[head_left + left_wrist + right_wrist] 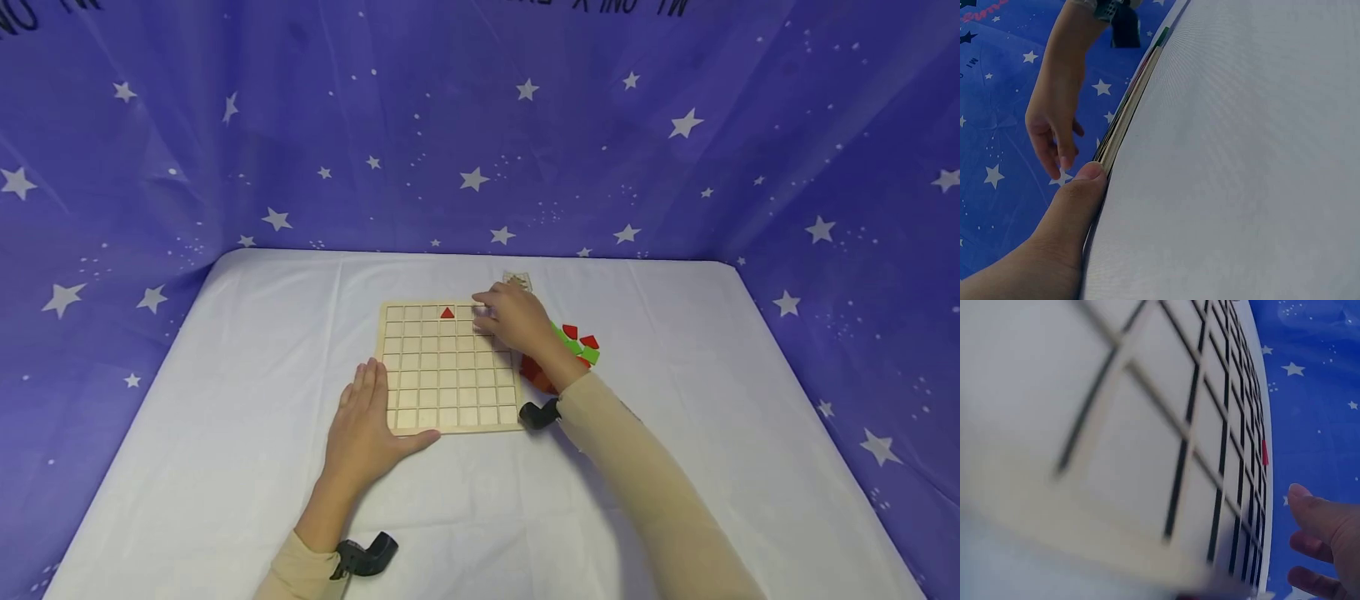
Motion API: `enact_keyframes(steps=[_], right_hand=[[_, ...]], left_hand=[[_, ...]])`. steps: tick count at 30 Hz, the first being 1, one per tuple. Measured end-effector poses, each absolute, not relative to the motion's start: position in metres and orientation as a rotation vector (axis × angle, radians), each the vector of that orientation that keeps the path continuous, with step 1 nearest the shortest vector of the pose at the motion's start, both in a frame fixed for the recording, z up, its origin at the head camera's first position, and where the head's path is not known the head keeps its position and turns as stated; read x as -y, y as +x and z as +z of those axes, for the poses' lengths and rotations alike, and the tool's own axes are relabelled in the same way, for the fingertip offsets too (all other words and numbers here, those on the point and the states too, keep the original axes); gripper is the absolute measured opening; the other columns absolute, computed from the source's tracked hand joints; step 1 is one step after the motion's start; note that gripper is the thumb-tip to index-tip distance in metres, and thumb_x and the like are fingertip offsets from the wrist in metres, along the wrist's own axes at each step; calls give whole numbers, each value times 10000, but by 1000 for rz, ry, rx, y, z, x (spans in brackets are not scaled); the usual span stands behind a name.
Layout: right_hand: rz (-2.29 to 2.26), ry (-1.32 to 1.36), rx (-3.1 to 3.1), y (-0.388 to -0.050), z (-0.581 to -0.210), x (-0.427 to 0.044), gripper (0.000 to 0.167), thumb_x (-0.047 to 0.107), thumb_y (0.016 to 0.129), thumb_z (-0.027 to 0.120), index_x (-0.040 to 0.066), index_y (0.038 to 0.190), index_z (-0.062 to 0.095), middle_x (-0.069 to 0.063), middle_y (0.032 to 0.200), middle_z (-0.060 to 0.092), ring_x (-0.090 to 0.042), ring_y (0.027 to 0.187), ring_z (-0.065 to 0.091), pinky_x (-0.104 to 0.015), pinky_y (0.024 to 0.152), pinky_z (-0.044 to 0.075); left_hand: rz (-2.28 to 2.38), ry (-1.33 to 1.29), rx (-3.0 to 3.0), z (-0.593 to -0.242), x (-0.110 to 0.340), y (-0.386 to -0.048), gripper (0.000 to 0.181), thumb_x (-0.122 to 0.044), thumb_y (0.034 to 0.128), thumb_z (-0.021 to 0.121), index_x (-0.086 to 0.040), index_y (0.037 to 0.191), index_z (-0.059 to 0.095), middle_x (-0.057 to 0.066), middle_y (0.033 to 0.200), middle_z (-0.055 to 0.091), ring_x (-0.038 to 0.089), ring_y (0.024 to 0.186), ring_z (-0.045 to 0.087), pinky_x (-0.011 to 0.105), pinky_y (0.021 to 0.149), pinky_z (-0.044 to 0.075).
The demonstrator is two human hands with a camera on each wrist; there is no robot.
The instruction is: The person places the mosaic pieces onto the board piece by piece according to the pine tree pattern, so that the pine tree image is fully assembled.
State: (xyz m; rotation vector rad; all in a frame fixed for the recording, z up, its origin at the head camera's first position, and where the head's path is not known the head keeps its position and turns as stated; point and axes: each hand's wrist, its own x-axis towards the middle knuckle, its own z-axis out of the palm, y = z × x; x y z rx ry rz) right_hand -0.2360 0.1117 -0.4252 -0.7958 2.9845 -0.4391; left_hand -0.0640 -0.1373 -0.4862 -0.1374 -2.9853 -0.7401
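The flat wooden board [480, 430] lies on the white cloth [225, 433], split into rows of little square boxes [447, 379]. One red triangle [447, 314] sits in a box of the far row, at 12 o'clock from the board's middle. A heap of red and green blocks [573, 346] lies just beside the board at 3 o'clock, partly behind the right arm [637, 467]. A small pale thing [517, 277] is at 1 o'clock, past the board's far edge; I cannot tell what it is.

The left hand [363, 429] is spread wide at 8 o'clock. Its fingers lie straight by the board's side, and its thumb sticks out along the near edge. The right hand [517, 318] is over the board's corner at 2 o'clock, its fingers a little bent, with a narrow gap between thumb and fingers.

The left wrist view shows the left thumb touching the board's thin side, which is hard to see from the head view. It also shows the right hand's fingers pointing down. The right wrist view shows the boxes up close, and the right thumb and fingers standing apart before the blue starry cloth [1310, 394].
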Motion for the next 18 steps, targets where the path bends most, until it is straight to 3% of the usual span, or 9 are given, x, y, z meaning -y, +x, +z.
enact_keyframes(steps=[10, 15, 18], right_hand=[[-422, -709, -3039, -227, -426, -149, 518, 372, 904, 723, 193, 1377, 610, -95, 1330, 628, -312, 1145, 577, -484, 922, 528], [-408, -642, -3054, -228, -427, -164, 547, 369, 905, 722, 169, 1397, 591, -77, 1204, 659, -296, 1051, 585, -453, 867, 532], [-412, -584, -3047, -230, -429, -172, 556, 376, 914, 711, 164, 1410, 576, -68, 1201, 656, -292, 1062, 578, -454, 901, 524]], left_hand=[[-742, -133, 2981, -487, 138, -65, 1409, -886, 626, 636, -1, 1583, 101, 173, 1671, 92, 353, 1551, 95, 520, 1243, 172], [-749, -143, 2981, -486, 138, -65, 1407, -878, 630, 643, 10, 1580, 104, 184, 1667, 95, 361, 1549, 95, 529, 1243, 166], [-746, -146, 2989, -486, 138, -65, 1405, -877, 634, 641, 8, 1581, 99, 183, 1668, 90, 359, 1550, 89, 528, 1244, 161]])
